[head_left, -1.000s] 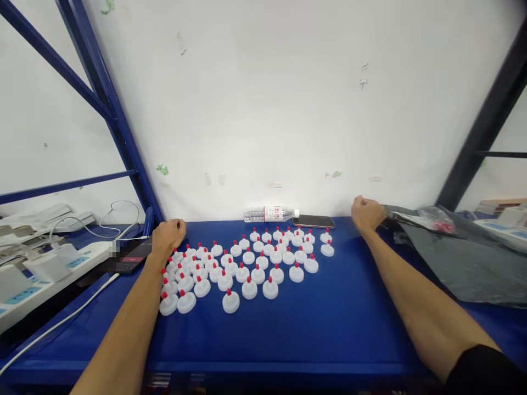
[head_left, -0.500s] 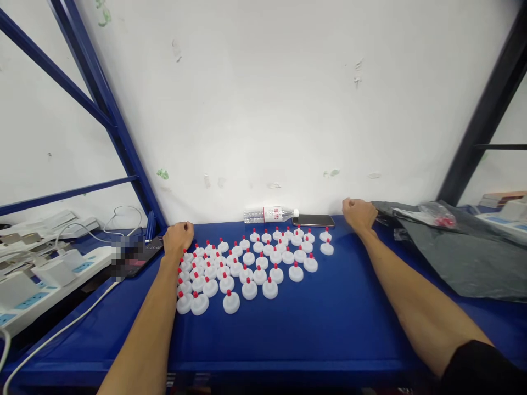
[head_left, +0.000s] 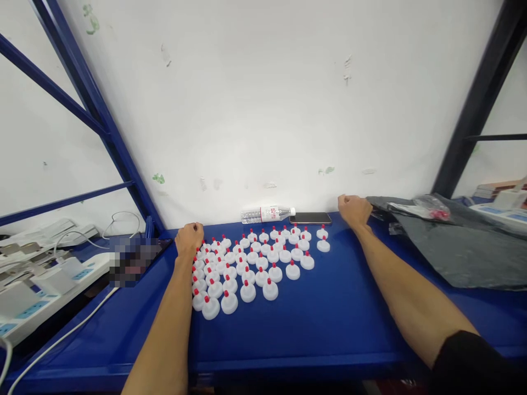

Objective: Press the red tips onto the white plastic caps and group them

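Note:
On the blue tabletop (head_left: pixel 325 318) stand many white round caps (head_left: pixel 270 291) with red tips, packed closely on the left and looser on the right. My left hand (head_left: pixel 188 237) is closed in a fist at the back left. Its forearm lies along the left side of the caps, against the nearest ones. Over at the back right, my right hand (head_left: pixel 354 209) is also closed, near the wall and beside a dark grey plastic bag (head_left: pixel 457 247). Neither fist shows anything in it, though the palms face away from me.
A clear plastic bottle (head_left: pixel 267 214) lies along the white wall (head_left: pixel 255 99), with a phone (head_left: pixel 310 218) beside it. Power strips with chargers (head_left: pixel 61 277) and a white cable (head_left: pixel 66 334) occupy the left. Blue shelf posts (head_left: pixel 96 104) rise at the left.
My left arm has shifted right, and the caps along it have moved right and bunched closer. My right arm keeps nearly the same place. The view has turned slightly.

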A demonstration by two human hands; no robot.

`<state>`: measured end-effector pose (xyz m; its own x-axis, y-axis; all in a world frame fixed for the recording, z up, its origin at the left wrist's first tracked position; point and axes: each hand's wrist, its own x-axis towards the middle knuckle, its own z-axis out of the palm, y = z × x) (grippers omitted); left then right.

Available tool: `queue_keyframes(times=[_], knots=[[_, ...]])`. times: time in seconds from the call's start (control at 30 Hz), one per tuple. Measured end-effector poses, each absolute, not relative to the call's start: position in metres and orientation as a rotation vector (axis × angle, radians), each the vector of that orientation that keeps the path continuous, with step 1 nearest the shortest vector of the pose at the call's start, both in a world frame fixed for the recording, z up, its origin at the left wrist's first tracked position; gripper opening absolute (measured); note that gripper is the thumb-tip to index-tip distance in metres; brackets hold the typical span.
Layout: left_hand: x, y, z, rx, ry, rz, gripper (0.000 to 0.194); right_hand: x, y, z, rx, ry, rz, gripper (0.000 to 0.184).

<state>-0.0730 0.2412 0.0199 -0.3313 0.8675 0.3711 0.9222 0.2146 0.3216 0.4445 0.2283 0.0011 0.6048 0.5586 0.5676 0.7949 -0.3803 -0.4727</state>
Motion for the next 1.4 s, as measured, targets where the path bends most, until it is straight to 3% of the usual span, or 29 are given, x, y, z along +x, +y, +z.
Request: queue_keyframes(times=[0.7,1.4], knots=[[-0.011,0.258,0.009,-1.714,-2.377,-0.934,0.036,0.445,0.234,-0.003,-2.094,-1.173,-0.41,0.047],[-0.021,0.257,0.014,-1.591,-2.537,-1.28,0.035,0.449,0.241,-0.004,-2.087,-1.147,-0.423,0.045]])
